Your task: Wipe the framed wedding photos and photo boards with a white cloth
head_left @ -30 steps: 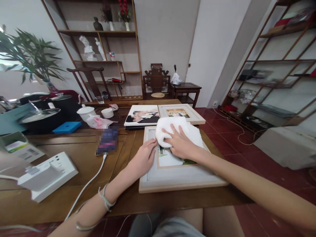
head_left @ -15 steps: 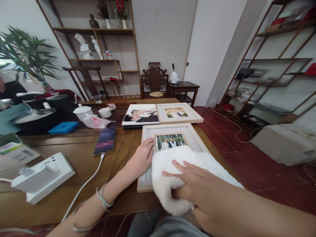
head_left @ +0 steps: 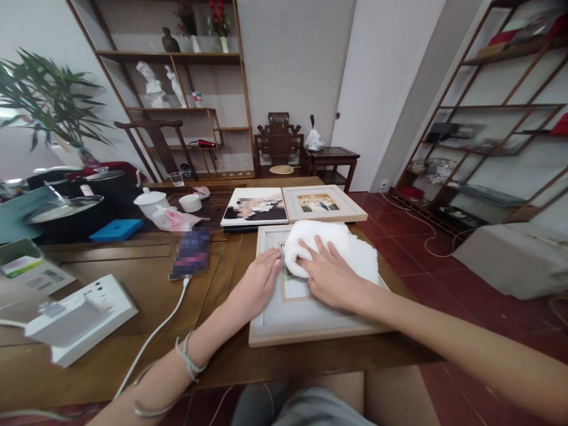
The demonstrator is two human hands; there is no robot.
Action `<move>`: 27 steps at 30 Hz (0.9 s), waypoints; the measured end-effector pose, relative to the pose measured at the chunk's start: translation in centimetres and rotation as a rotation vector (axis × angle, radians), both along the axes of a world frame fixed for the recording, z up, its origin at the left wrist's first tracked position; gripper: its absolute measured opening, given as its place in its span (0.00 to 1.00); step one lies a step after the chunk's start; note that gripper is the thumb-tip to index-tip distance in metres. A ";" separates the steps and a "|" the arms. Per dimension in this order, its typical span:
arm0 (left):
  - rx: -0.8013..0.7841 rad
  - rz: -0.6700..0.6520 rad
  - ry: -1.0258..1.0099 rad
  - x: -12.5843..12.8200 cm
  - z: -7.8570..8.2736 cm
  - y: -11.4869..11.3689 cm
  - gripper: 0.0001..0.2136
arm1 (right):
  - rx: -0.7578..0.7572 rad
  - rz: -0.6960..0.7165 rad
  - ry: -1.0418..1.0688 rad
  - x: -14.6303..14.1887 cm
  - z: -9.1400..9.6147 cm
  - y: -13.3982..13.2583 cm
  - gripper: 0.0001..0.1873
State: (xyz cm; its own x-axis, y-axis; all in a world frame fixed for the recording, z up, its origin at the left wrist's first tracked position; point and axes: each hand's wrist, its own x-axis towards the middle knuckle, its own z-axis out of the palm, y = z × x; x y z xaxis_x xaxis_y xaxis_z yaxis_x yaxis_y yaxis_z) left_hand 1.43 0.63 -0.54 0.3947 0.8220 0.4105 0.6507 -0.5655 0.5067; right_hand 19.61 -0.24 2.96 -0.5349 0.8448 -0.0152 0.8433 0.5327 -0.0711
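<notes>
A light wood picture frame lies flat on the table in front of me. My left hand rests along its left side, fingers stretched out over the border and the thumb hidden. Under my right hand is a fluffy white cloth, pressed against the upper part of the frame. The fingers of that hand are spread on top of the folded cloth and grip it. Most of the photo in the middle is covered; only its left edge and lower part show.
Behind lie a second framed photo and a photo panel. On the left are a phone with a white cable, a power strip, a blue box, a white teapot and dark pots.
My right hand has pushed the cloth away from me, from the near right part of the frame to its far part. The left hand has stayed almost in place.
</notes>
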 end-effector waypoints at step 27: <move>-0.030 0.044 0.047 0.2 -0.2 -1.0 0.20 | -0.027 -0.081 -0.028 7.0 2.0 -4.4 0.30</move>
State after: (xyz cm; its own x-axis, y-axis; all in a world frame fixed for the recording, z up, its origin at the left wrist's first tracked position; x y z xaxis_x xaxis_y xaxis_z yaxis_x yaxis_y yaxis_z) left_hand 1.63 -0.41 -0.78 0.3763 0.8507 0.3671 0.6980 -0.5209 0.4915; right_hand 26.59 -4.68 5.00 -0.4637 0.8844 -0.0527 0.8855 0.4607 -0.0604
